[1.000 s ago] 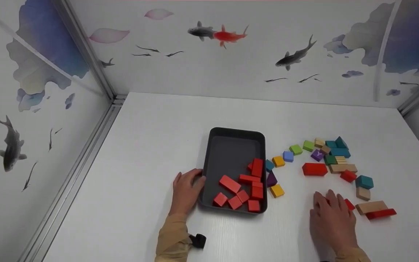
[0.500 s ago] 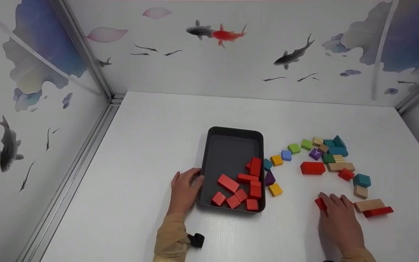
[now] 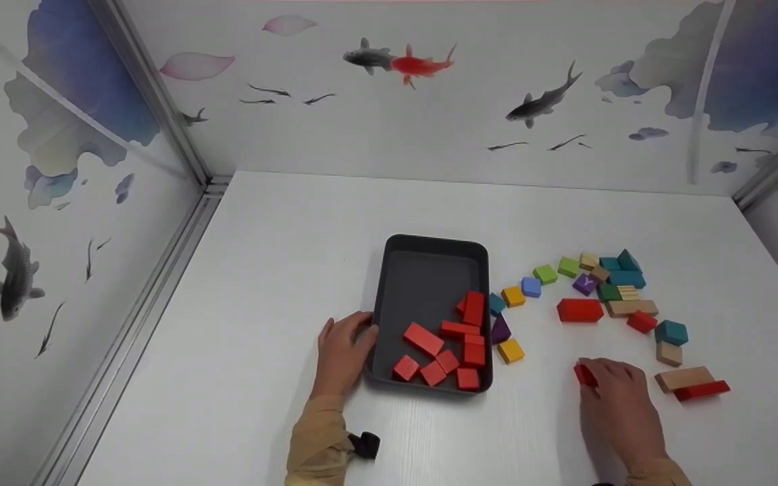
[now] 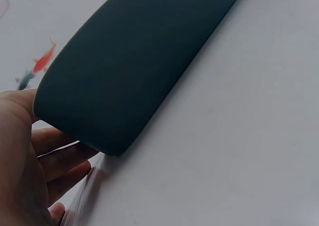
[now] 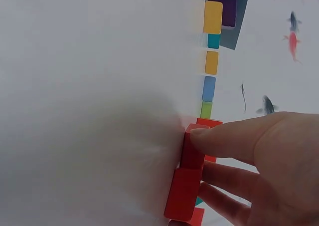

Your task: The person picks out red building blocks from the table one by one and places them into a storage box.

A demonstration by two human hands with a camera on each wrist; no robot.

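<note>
A dark tray (image 3: 429,270) stands in the middle of the table, with several red blocks (image 3: 423,339) in its near and right part. My left hand (image 3: 342,354) holds the tray by its left side. In the left wrist view, thumb and fingers lie around the tray's end (image 4: 114,76). Right of the tray, my right hand (image 3: 622,405) pinches a red block (image 3: 585,375) low over the table. In the right wrist view the thumb presses that block's face (image 5: 193,151), and another red block (image 5: 183,193) adjoins it. The hand hides part of both.
Coloured blocks trail from the tray's right wall past a yellow one (image 3: 511,351) to a teal group (image 3: 625,278). A long red block (image 3: 579,310) lies beyond my right hand. A wooden plank (image 3: 685,379) and a thin red one (image 3: 702,390) lie right of it. Printed walls enclose the table.
My right hand first moved slightly right, uncovering a red block at its left, then shifted back left with that block. The left hand and tray stay put.
</note>
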